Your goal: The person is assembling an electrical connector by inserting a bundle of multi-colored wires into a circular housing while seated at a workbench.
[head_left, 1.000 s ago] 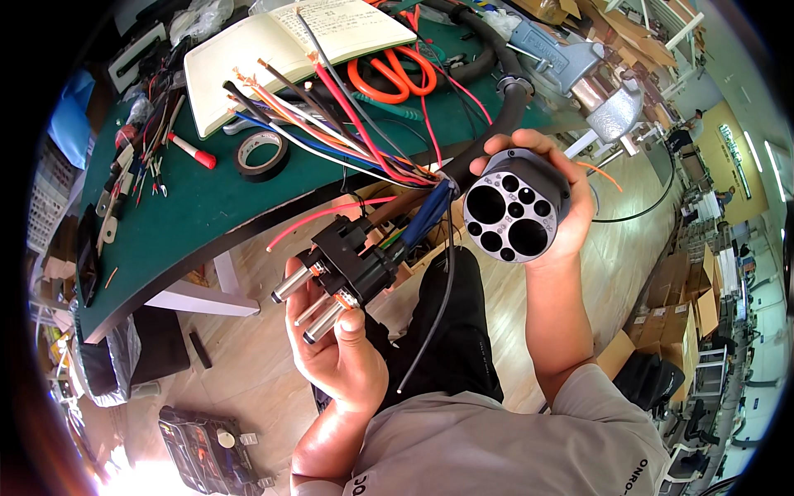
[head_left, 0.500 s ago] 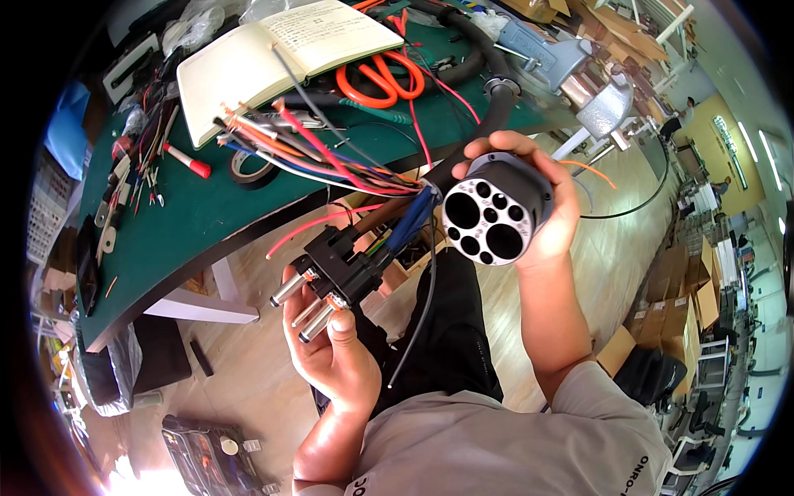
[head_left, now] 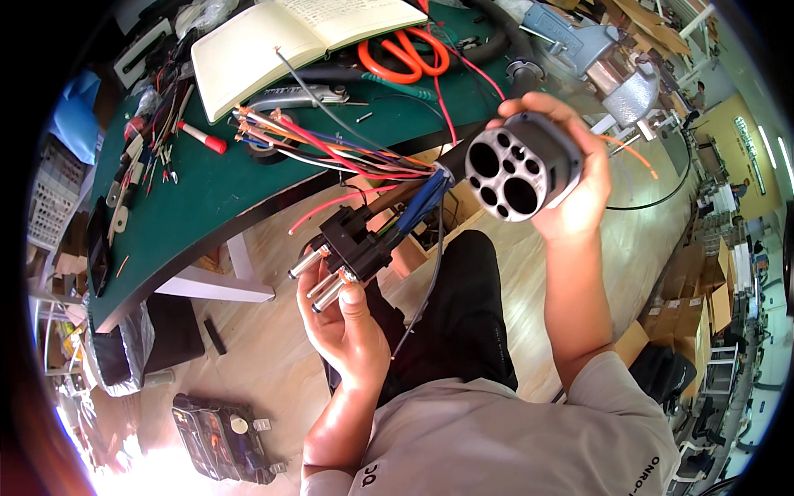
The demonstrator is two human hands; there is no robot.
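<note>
Beside a dark green bench [head_left: 198,190], the left hand [head_left: 349,331] pinches a black plastic block with silver pins [head_left: 357,241]; the right hand [head_left: 581,202] clasps a round black housing with holed grey face [head_left: 529,161]. Pins seem seated; block and housing sit apart, bare-ended multicoloured wires [head_left: 364,164] loose. Cardboard boxes [head_left: 682,322] stand rightward.

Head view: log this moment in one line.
left hand holds black pin connector | right hand holds holed housing | open notebook on green table

green workbench [head_left: 219,183] before me, pale leg [head_left: 217,285] under its near edge, light wood-look floor [head_left: 533,302] around me, cardboard boxes [head_left: 688,318] well beyond the surface's right edge, yellow wall [head_left: 728,153] farther off, white strip lights [head_left: 767,139] glowing near it
</note>
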